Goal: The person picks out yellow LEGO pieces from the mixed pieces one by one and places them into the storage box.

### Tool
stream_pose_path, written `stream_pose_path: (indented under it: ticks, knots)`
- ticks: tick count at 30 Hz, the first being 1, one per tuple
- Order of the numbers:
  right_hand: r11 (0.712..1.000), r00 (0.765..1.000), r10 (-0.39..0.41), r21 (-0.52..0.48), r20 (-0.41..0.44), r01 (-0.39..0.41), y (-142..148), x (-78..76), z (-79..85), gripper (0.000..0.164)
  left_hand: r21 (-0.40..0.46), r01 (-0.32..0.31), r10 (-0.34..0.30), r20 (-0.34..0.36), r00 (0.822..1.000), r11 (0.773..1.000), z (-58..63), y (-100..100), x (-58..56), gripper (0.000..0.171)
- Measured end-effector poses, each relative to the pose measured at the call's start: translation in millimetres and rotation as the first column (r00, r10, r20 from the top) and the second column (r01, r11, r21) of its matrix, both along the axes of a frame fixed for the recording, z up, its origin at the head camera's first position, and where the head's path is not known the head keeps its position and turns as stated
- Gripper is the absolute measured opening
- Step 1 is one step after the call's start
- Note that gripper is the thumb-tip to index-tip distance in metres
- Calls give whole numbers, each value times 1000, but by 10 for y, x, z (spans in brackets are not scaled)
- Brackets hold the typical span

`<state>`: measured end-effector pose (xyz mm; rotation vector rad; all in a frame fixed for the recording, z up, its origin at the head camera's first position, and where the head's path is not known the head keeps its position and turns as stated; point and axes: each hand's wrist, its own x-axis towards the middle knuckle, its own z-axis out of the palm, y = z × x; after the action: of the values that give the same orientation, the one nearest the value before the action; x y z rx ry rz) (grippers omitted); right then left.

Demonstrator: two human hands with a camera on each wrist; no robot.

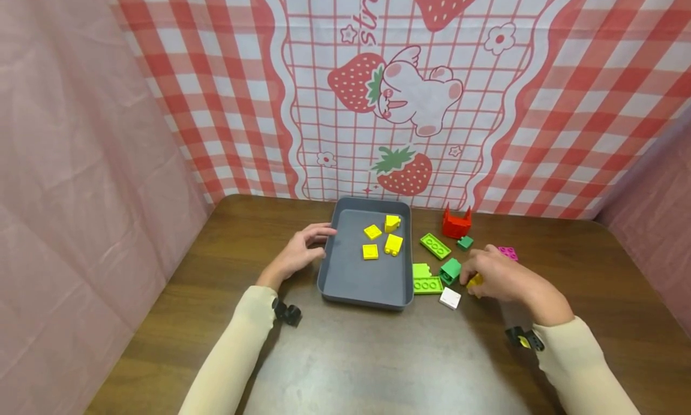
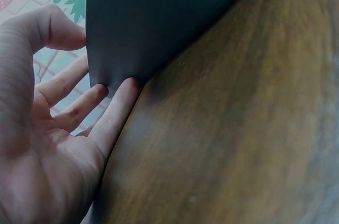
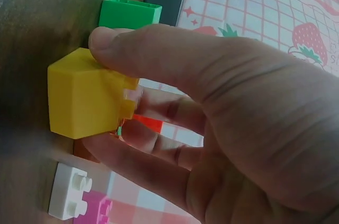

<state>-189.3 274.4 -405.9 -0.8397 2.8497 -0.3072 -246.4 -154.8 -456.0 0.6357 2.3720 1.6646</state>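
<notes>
My right hand (image 1: 499, 276) pinches a yellow toy building brick (image 3: 85, 97) between thumb and fingers, low over the table's right side. In the right wrist view the brick has a sloped face, and its studs point toward the palm. Fingertips of my left hand (image 1: 298, 253) touch the left wall of a grey tray (image 1: 328, 283). The left wrist view has its fingers fairly straight against the tray's outer side. Inside the tray lie several yellow pieces, among them a flat square tile (image 1: 370, 252) and a studded brick (image 1: 393, 244).
Right of the tray lie lime plates (image 1: 435, 246), a dark green brick (image 1: 450, 271), a white brick (image 1: 450, 298) and a small green piece (image 1: 465, 242). Behind them stands a red pronged piece (image 1: 456, 223). A pink brick (image 1: 508, 253) is past my right hand. A checked cloth (image 1: 243, 103) hangs behind the table.
</notes>
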Motion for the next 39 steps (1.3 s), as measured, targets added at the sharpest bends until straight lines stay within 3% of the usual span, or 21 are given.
stream_pose_path:
  ticks: [5,8,15,18,39]
  knots:
    - [1000,997,22,9,68,-23,12,-11,6,16,5,7,-7,-12,1000,1000,143,20,99,48]
    - [1000,993,22,0,114,-22,12,-9,5,18,9,11,-11,-12,1000,1000,116,12,79,48]
    - [1000,989,6,6,148,-7,15,9,5,17,22,-5,5,-9,1000,1000,-144,-11,-69,50]
    - [1000,989,7,7,149,-8,23,5,0,16,29,-9,10,-11,1000,1000,-189,-15,-91,50]
    - [1000,994,13,-22,108,-11,47,-12,10,17,28,-15,15,-27,1000,999,-188,-17,-91,50]
